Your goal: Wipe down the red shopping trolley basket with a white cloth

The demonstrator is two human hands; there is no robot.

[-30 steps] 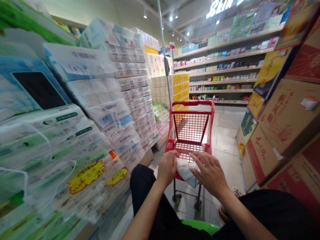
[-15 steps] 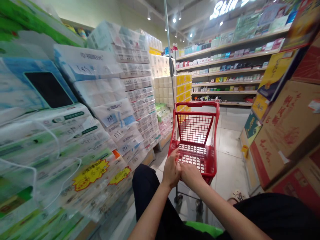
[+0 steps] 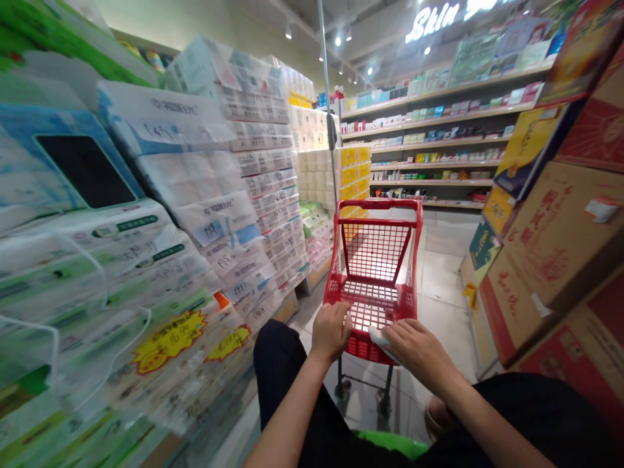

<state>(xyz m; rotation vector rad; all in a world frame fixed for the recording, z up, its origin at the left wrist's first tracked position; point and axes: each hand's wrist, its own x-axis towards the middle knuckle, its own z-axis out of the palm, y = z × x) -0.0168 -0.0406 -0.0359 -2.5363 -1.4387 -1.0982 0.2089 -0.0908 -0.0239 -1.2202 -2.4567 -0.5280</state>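
A small red wire shopping cart (image 3: pixel 375 260) stands in the aisle right in front of me, its basket holding nothing that I can see. My left hand (image 3: pixel 331 330) grips the near rim of the cart at its left side. My right hand (image 3: pixel 414 348) presses a white cloth (image 3: pixel 383 338) against the same rim at its right side. A thin metal pole (image 3: pixel 327 104) rises from the cart toward the ceiling.
Tall stacks of wrapped tissue packs (image 3: pixel 195 214) line the left side close by. Cardboard cartons (image 3: pixel 556 240) are stacked on the right. Shelves of small boxed goods (image 3: pixel 439 130) cross the far end. A tiled floor (image 3: pixel 439 286) runs ahead between them.
My hands were together at the rim's left half a second ago. Now the right hand has slid to the right along the rim with the white cloth; the left one stays put.
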